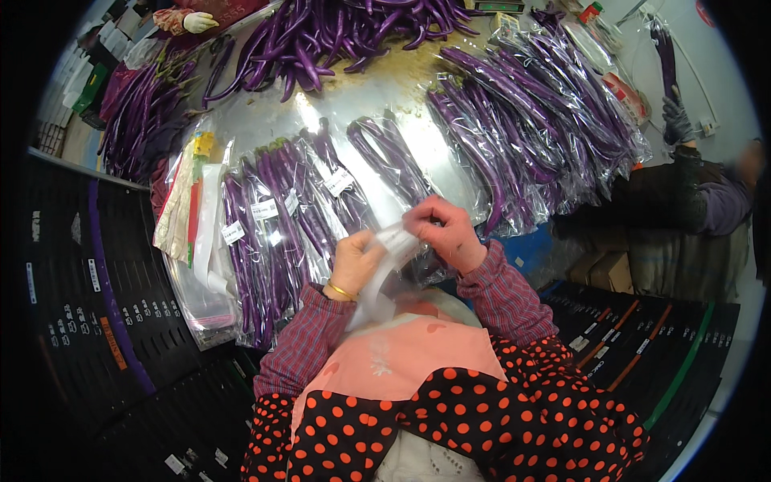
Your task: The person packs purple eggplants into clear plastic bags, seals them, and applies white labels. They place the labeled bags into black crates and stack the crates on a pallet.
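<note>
Between both my hands is a whitish, translucent strip [394,247] that looks like label backing, curling down towards my apron. My left hand [359,260], with a gold bangle at the wrist, pinches its left side. My right hand [449,232], seemingly in a pink glove, grips its upper right end. Just beyond them, clear-bagged long purple eggplants [391,153] lie on the metal table [325,108]. To the left is a row of bagged eggplants [265,241], several bearing white printed labels [264,209]. Blur hides the strip's details.
Loose eggplants [337,36] are heaped at the back; more bagged ones [530,114] lie right. Plastic bags [208,301] and a white strip [211,229] sit left. Black crates [114,271] flank me. A co-worker's gloved hand [677,117] holds eggplants; another gloved hand [199,23] is far left.
</note>
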